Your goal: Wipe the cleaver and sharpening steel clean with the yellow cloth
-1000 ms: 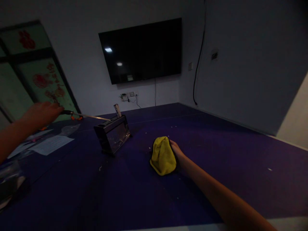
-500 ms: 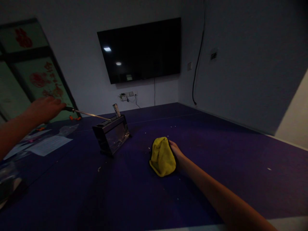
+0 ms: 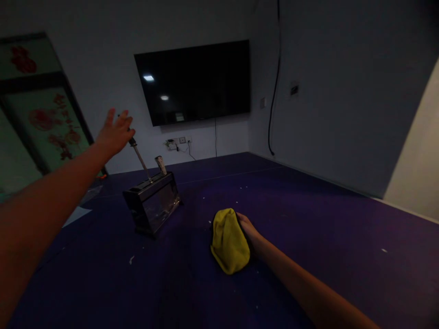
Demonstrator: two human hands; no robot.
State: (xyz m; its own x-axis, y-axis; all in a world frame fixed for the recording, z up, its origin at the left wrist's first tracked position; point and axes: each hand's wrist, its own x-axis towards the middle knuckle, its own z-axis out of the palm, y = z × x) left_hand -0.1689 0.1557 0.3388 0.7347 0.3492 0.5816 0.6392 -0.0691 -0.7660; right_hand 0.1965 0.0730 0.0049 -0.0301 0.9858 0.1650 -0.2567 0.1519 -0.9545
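My left hand [image 3: 116,132] reaches out at the left, its fingers loosely around the dark handle of a thin metal rod, which looks like a sharpening steel [image 3: 141,160]. The rod leans with its lower end at the top of a black knife block [image 3: 137,196] with a see-through front panel. Beside the rod, a patterned light handle [image 3: 160,165] sticks up from the same block. My right hand [image 3: 247,228] is closed on a yellow cloth [image 3: 230,242] with a dark edge, low over the purple surface; part of the hand is behind the cloth.
The knife block stands on a wide purple surface [image 3: 308,237] with small white scraps [image 3: 131,260]. Papers [image 3: 77,215] lie at the left. A television [image 3: 195,84] hangs on the far wall above sockets [image 3: 176,142], and a black cable [image 3: 274,105] hangs near the corner.
My left hand has moved right and up, swinging the rod from nearly level to steeply upright above the block. The view has shifted slightly; my right hand still holds the cloth.
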